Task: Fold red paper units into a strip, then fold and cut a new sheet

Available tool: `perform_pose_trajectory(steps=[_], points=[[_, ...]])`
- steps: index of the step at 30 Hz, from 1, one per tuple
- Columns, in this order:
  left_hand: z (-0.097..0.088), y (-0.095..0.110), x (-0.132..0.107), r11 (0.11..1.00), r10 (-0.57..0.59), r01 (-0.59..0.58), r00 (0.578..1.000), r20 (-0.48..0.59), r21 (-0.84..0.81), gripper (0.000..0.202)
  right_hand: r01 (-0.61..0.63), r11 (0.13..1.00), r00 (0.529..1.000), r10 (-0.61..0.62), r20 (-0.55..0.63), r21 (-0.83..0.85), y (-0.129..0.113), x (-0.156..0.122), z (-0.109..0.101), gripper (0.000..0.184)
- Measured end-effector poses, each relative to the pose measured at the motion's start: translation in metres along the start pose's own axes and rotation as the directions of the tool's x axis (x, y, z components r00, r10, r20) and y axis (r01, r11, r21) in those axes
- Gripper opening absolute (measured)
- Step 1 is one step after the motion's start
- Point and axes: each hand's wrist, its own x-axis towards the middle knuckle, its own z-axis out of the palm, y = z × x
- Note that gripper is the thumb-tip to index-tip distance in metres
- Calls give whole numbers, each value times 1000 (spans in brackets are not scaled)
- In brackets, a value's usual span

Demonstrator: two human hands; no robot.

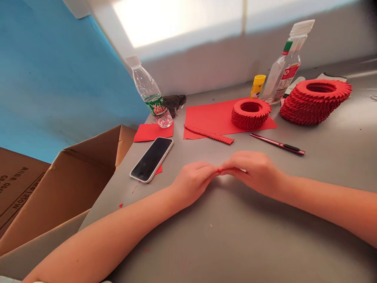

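Observation:
Between the fingertips of both hands is a small piece of red paper (pixel 219 170), mostly covered by the fingers. My left hand (pixel 194 181) is closed in a pinch on its left side. From the right, my right hand (pixel 255 171) pinches it too, with a small gap showing between thumb and fingers. Beyond the hands lies a narrow strip of folded red paper pieces (pixel 209 134). A ring of folded red paper (pixel 251 114) rests on a red paper sheet (pixel 209 114). Right of it, a utility knife (pixel 278 144) lies on the grey table (pixel 235 236).
A phone (pixel 152 159) lies at the left, below a plastic bottle (pixel 154 100) standing on red paper (pixel 143 133). At the back right are a yellow glue stick (pixel 258 86), a glass bottle (pixel 285 74) and a taller stacked paper ring (pixel 315 104). An open cardboard box (pixel 73 177) stands beside the table.

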Motion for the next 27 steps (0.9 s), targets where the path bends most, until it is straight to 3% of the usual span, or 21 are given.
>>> perform_pose_trajectory(steps=[3, 6, 10, 13, 19, 22, 27], points=[[-4, -11, 15, 993, 82, -84, 996, 36, 84, 31, -209, 976, 977, 211, -35, 64, 8, 7, -18, 13], [4, -33, 43, 975, 95, -113, 990, 101, 189, 38, -439, 870, 880, 467, -90, 224, 24, 14, -34, 20], [27, -62, 83, 959, 99, -155, 968, 232, 236, 52, -491, 705, 806, 590, -39, 512, 45, 18, -39, 26], [39, -71, 98, 969, 121, -174, 954, 276, 175, 34, -506, 628, 781, 624, 6, 591, 53, 17, -36, 27], [41, -67, 92, 968, 108, -129, 988, 107, 215, 27, -519, 557, 711, 703, -35, 648, 63, 13, -28, 32], [40, -64, 88, 957, 143, -137, 990, -6, 257, 31, -500, 558, 723, 690, -34, 662, 62, 13, -26, 24], [41, -64, 86, 931, 253, -198, 955, -153, 306, 30, -527, 569, 734, 679, 0, 631, 57, 13, -22, 23]])
